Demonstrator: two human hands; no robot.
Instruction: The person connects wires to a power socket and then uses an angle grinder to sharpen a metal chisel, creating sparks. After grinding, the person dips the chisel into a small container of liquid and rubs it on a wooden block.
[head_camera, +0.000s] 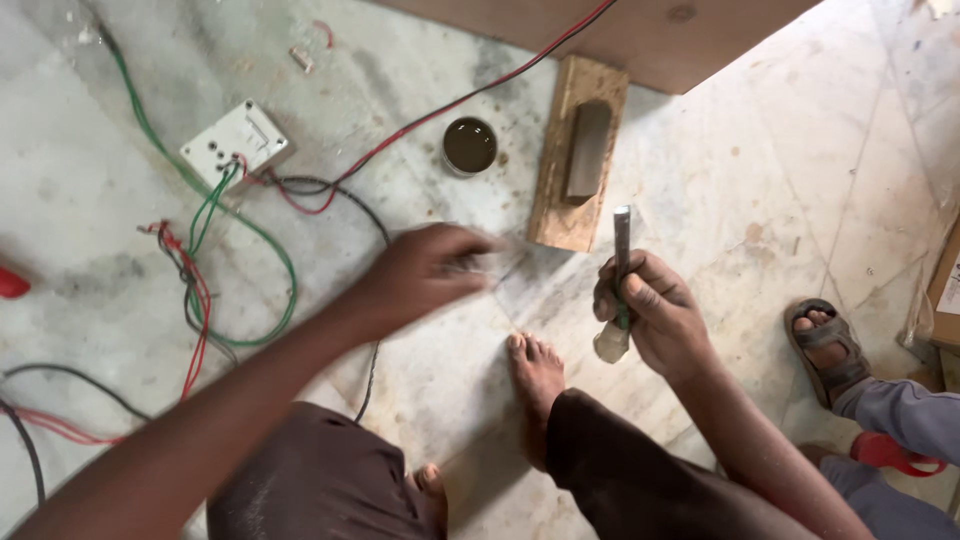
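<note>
My right hand (655, 312) is closed around a chisel (620, 262) with a metal blade pointing up and a pale handle end below the fist. My left hand (425, 272) reaches out over the marble floor, blurred by motion; I cannot tell whether it holds anything, though something thin and pale shows near its fingertips. A wooden block (577, 150) with a rectangular recess cut into it lies on the floor just beyond both hands. My bare foot (537, 375) rests between my hands.
A small round tin (469, 145) of dark liquid stands left of the block. A white switch plate (235, 142) with green, red and black wires (200, 290) lies at left. Another person's sandalled foot (828, 345) is at right. A wooden board (640, 35) is at top.
</note>
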